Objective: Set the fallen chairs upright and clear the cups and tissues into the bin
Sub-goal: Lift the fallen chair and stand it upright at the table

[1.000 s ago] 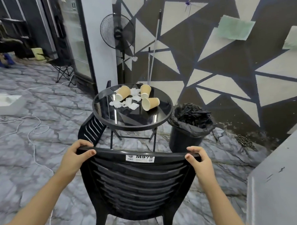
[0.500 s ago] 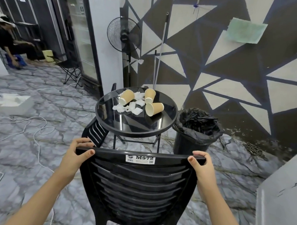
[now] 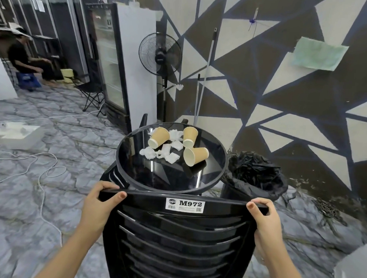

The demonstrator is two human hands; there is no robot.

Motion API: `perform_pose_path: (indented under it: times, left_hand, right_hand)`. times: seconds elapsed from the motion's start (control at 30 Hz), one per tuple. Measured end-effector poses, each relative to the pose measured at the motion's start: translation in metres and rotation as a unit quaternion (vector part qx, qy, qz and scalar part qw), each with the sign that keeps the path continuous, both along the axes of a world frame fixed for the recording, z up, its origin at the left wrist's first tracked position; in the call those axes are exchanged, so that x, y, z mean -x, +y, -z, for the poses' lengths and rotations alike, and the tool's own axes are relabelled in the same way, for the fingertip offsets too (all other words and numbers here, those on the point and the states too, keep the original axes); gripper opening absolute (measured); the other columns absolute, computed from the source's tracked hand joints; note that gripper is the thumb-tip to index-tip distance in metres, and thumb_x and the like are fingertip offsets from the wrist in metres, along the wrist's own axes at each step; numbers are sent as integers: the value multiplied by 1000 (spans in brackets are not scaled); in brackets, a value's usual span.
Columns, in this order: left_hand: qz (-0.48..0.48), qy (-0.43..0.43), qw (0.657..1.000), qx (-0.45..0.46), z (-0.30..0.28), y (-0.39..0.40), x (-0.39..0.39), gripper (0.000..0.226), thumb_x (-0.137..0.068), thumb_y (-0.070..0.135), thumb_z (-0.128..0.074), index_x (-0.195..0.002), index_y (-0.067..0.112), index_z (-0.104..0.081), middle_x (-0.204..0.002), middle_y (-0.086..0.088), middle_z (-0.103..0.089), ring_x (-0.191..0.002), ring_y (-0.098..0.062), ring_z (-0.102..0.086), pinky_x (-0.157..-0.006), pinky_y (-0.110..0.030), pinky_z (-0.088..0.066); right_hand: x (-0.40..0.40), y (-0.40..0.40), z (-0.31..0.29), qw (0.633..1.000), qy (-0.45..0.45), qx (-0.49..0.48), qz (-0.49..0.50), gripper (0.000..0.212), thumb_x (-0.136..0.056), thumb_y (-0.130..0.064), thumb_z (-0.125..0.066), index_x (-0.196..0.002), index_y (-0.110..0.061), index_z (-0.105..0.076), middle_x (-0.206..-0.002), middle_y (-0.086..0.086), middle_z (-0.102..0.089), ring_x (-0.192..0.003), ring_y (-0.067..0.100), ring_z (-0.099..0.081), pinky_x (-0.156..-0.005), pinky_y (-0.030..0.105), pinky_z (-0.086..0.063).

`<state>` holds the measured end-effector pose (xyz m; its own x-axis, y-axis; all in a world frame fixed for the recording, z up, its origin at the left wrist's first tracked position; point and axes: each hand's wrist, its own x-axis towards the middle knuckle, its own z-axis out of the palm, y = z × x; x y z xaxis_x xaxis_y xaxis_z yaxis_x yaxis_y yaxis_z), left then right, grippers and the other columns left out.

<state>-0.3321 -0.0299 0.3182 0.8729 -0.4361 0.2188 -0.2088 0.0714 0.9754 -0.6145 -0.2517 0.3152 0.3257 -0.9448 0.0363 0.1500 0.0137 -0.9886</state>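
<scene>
Chair (image 3: 178, 238) stands upright at 6 o'clock, our left grip (image 3: 97, 206) and right grip (image 3: 266, 227) clasping its top rail. Cups (image 3: 195, 156) and tissues (image 3: 167, 154) wait on the surface (image 3: 131, 168); bin (image 3: 254, 180) at 3 o'clock.

Standing fan (image 3: 160, 54) and glass-door fridge (image 3: 110, 63) by the patterned wall (image 3: 284, 90).
</scene>
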Motion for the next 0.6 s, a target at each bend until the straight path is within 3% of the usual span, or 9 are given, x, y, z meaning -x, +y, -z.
perform_pose_path:
  times: [0.13, 0.23, 0.3, 0.37, 0.4, 0.5, 0.6]
  left_hand:
    - [8, 11, 1000, 8, 5, -11, 2, 22, -75, -7, -66, -74, 14, -57, -77, -6, -56, -73, -20, -53, -68, -30, -45]
    - [9, 18, 1000, 20, 11, -22, 9, 33, -73, -8, -67, -68, 23, -59, -77, -5, -55, -72, -18, -52, -65, -19, -48]
    - [14, 19, 999, 30, 15, -28, 16, 33, -65, 1, -76, -65, 30, -60, -80, -7, -55, -74, -19, -53, -60, -11, -47]
    - [9, 21, 1000, 21, 17, -33, 25, 25, -52, 21, -78, -66, 32, -61, -84, -10, -55, -76, -19, -53, -61, -9, -47]
    - [4, 25, 999, 20, 21, -35, 31, 26, -46, 30, -76, -67, 32, -61, -84, -10, -54, -75, -16, -53, -61, -9, -46]
    - [-22, 34, 998, 43, 25, -44, 56, 30, -40, 31, -75, -67, 28, -61, -79, -3, -57, -67, 0, -55, -61, -7, -45]
    - [-64, 31, 995, 68, 26, -60, 80, 29, -42, 22, -73, -66, 23, -58, -66, 16, -62, -62, 6, -55, -59, -5, -45]
  right_hand:
    - [0, -22, 4, 1000, 5, 12, -23, 66, -25, -70, -82, -71, -29, -60, -84, 3, -54, -85, 24, -52, -79, 33, -45]
    - [3, -42, 6, 998, 2, 17, -53, 65, -26, -65, -85, -72, -26, -59, -78, -1, -55, -71, 14, -55, -58, 17, -49]
    - [6, -56, 5, 996, -23, 3, -90, 49, -47, -41, -88, -75, -18, -56, -73, -1, -56, -60, 8, -57, -52, 17, -49]
    - [10, -70, 6, 991, -51, -18, -124, 22, -72, -9, -71, -77, -10, -50, -70, 1, -54, -51, 5, -56, -47, 17, -48]
    - [12, -78, 9, 989, -44, -17, -139, 22, -73, -8, -70, -78, -9, -49, -69, 0, -55, -51, 5, -56, -48, 17, -48]
    - [17, -104, 7, 986, -18, 1, -168, 48, -47, -40, -88, -75, -18, -56, -72, -3, -58, -58, 8, -57, -51, 20, -49]
    - [15, -133, 7, 978, -43, -12, -202, 21, -60, -24, -79, -69, -22, -59, -78, 4, -54, -58, 10, -57, -53, 20, -50]
